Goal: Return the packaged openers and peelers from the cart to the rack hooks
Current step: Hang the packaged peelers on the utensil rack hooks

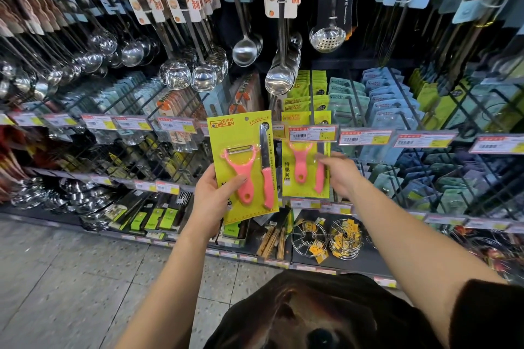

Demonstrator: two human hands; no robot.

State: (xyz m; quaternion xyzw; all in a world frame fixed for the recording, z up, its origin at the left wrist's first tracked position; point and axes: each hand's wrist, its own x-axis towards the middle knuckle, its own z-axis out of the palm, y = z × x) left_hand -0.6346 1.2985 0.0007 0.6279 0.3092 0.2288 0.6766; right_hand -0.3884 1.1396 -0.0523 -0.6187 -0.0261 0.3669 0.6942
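The packaged peeler [243, 167], a yellow-green card with a pink peeler and a small pink-handled knife, is up in front of the rack, not yet hung. My left hand [211, 201] has it in its grip by the lower left corner, thumb across the front, card upright and face towards me. My right hand [341, 176] is at the hanging pack [304, 178] of the same kind just to the right. Its grip looks closed on that pack's right edge, fingertips on the front. That pack hangs below a price tag [312, 132], which hides the tip of the hook. The cart is out of view.

As I judge it, this step is threading the card's hang hole [246, 118] onto that same hook. To do it well I would:
- use the right hand to steady the hanging pack or push it back, freeing the tip
- lift the tag if it blocks the way
- bring the hole level with the tip and slide the card straight on, printed face outward.

Gripped this low, the card may flex, so a hold nearer its top would aim better.
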